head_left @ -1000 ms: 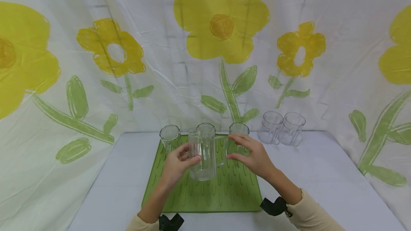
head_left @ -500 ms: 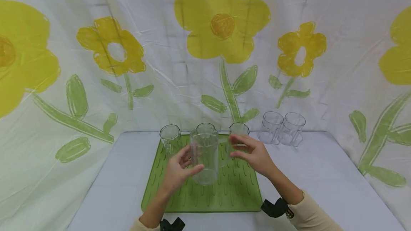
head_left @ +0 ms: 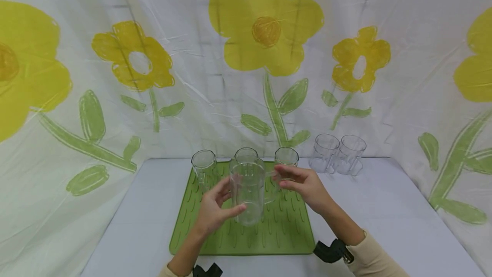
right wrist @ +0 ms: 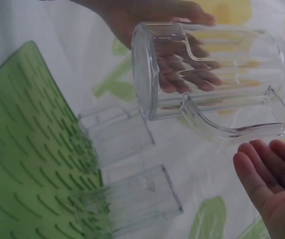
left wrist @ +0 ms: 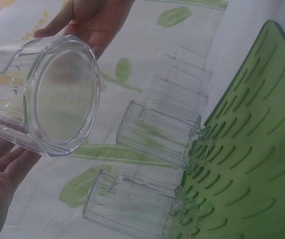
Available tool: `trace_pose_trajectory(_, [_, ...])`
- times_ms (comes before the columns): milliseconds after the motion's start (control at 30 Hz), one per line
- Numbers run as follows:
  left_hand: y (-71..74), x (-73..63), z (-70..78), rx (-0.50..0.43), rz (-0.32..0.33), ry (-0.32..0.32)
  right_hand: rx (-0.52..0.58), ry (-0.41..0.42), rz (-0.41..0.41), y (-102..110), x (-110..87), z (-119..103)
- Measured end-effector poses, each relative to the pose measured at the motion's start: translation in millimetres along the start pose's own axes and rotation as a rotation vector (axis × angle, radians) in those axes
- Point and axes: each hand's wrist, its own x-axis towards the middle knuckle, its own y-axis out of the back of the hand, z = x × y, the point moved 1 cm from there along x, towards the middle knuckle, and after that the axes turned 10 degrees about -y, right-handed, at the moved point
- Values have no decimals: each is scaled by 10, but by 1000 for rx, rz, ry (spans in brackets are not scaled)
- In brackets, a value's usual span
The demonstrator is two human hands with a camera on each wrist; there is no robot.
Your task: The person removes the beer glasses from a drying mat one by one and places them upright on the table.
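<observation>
Left hand: nearer, over green mat's left half, thumb and fingers gripping
Glass mug: above mat's middle, long axis upright
Handle: points toward mat's right edge
Right hand: over that edge, fingers relaxed, just beside handle

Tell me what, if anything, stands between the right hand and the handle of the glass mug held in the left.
Nothing visible does. The right hand is close beside the handle, with no other thing between; whether they touch is unclear. The left hand grips the glass mug from the opposite side.
</observation>
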Motion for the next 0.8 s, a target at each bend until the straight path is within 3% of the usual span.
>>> trace_pose_trajectory(433, [-26,-14,-25,-11,-26,-132,68,43,-79,-4,-3,7])
trace_pose_trajectory(800, [-26,-18,-31,-8,-36,-134,51,98,-105,-3,-2,7])
